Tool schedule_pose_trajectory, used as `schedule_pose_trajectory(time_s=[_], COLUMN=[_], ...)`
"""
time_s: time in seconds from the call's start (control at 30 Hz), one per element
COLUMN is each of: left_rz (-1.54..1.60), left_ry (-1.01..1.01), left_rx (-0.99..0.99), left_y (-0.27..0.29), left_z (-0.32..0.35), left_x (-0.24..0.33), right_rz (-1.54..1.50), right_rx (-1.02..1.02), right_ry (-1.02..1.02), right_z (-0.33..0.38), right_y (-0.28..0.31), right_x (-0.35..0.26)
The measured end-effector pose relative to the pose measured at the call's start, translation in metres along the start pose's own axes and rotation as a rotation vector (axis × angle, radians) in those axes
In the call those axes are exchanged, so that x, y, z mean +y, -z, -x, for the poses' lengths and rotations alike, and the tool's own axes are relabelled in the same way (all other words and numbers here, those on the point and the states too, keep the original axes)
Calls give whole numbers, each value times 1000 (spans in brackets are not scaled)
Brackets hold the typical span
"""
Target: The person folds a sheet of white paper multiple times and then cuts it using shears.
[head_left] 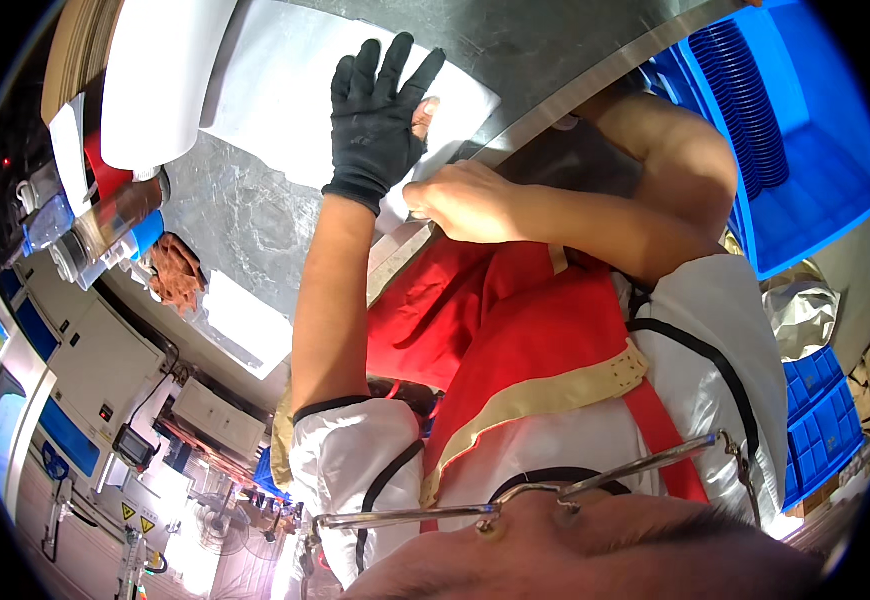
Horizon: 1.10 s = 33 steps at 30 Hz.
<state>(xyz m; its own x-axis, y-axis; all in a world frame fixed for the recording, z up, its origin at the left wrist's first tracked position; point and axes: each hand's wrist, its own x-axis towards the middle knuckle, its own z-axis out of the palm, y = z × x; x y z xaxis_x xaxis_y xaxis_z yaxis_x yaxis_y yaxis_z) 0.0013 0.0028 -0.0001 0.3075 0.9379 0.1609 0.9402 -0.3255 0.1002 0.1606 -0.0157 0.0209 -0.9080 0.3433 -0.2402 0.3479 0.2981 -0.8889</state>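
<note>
My left hand [380, 130] wears a black glove with the thumb bare. Its fingers are spread flat over a white sheet [275, 90] on the metal table [245, 200]. At the table's near edge my right hand [465, 203], ungloved, is closed with its fingers curled in, close to the sheet's near corner. What those fingers pinch is hidden. Below both hands a red apron [525, 350] with a tan border lies across my front.
A large white curved sheet or roll [160, 85] stands at the far left. Bottles [50, 222] and a brown glove [177, 270] lie along the table's left side. At right are a blue bin [815, 190] and a bent bare limb [680, 150] beside the table edge.
</note>
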Motion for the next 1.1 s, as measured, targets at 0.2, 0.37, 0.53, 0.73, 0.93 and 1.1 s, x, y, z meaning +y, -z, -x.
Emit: schedule_pose_trajectory(time_s=[0.2, 0.37, 0.53, 0.73, 0.93, 1.1], left_rz=[65, 42, 20, 58, 8, 38], left_ry=[-6, 2, -1, -9, -32, -44], left_rx=[19, 0, -15, -25, -44, -29], left_y=[0, 0, 2, 6, 6, 6], left_z=[1, 2, 0, -3, -2, -3], left_x=[-1, 0, 1, 2, 1, 1], right_rz=[-185, -182, -100, -262, -228, -353], right_rx=[40, 54, 29, 139, 101, 18], right_ry=[50, 100, 3, 28, 31, 120], right_z=[33, 20, 7, 11, 18, 49], right_y=[-1, -10, -24, -24, -32, -50], right_x=[22, 15, 6, -5, 12, 7])
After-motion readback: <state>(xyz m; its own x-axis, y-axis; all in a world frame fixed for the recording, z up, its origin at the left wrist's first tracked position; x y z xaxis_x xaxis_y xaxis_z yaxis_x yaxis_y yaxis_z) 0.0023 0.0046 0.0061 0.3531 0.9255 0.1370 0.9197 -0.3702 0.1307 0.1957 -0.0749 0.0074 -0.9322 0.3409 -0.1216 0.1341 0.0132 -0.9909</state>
